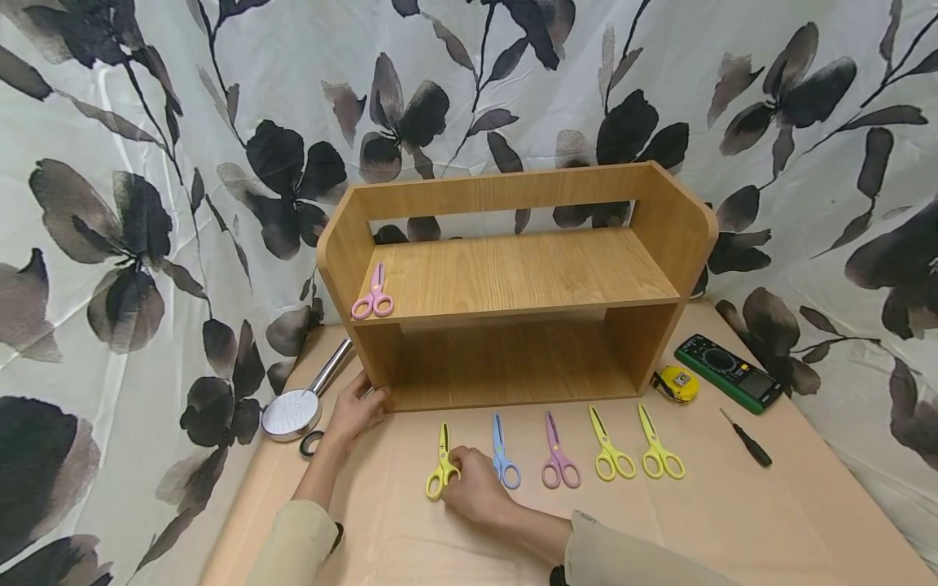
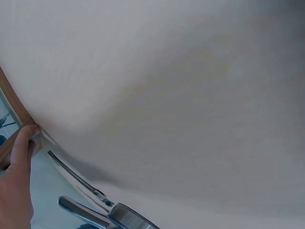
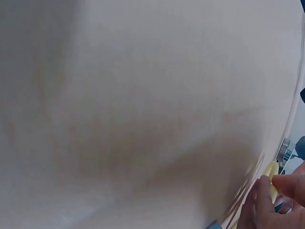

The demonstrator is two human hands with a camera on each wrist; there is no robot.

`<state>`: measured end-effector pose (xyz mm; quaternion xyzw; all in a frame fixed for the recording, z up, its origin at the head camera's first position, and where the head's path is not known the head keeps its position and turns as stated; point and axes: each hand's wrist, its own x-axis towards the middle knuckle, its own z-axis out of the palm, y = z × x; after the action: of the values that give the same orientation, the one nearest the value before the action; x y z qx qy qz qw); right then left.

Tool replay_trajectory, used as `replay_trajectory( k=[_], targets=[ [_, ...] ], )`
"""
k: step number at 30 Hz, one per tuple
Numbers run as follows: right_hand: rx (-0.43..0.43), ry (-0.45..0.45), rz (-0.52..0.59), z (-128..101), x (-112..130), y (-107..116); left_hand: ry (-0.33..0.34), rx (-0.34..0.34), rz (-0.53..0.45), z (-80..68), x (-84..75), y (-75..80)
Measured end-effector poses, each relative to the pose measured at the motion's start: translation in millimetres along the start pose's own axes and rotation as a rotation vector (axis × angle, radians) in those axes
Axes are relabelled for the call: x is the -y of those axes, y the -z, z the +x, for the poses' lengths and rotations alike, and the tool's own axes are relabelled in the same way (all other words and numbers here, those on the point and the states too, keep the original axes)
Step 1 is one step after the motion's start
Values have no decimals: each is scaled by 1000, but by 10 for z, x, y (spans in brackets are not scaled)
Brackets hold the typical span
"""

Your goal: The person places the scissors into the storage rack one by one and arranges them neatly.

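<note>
My right hand [image 1: 475, 486] pinches a handle loop of the leftmost yellow scissors [image 1: 443, 464], whose blades point toward the shelf. In the right wrist view the thumb and fingers [image 3: 281, 183] meet on the yellow handle [image 3: 272, 171]. A two-tier wooden shelf [image 1: 513, 313] stands at the back, and my left hand [image 1: 359, 411] grips its lower left front corner. The left wrist view has a fingertip bent over the wooden edge [image 2: 29, 122]. Pink scissors [image 1: 376, 293] lie at the left end of the upper tier.
Right of my hand, blue scissors [image 1: 502, 456], purple scissors [image 1: 557, 456] and two more yellow scissors [image 1: 610, 448] lie in a row. A shower head [image 1: 293, 413] and black tape roll [image 1: 311, 443] are left; a tape measure [image 1: 676, 384], green multimeter [image 1: 729, 373] and screwdriver [image 1: 749, 441] right.
</note>
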<state>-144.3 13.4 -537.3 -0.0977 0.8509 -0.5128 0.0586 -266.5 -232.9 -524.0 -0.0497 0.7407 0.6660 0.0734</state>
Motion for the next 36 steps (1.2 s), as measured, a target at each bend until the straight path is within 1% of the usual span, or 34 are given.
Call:
replay_trajectory(
  k=[9,16,19,23,30,36],
  targets=[
    [13,0,59,-67,28,59,-12,11,2,-14,-6,1],
    [34,5,168,-142,177,179,-4,9,-2,-1,-7,-2],
    [52,11,214,-168,298,276,-9,9,0,3,-6,-2],
    [52,33,234,-168,492,435,-12,2,0,14,1,5],
    [13,110,205,-135,882,755,4,-2,2,30,8,4],
    [-6,186,185,-69,1243,995,-7,-2,21,10,-14,9]
  ],
)
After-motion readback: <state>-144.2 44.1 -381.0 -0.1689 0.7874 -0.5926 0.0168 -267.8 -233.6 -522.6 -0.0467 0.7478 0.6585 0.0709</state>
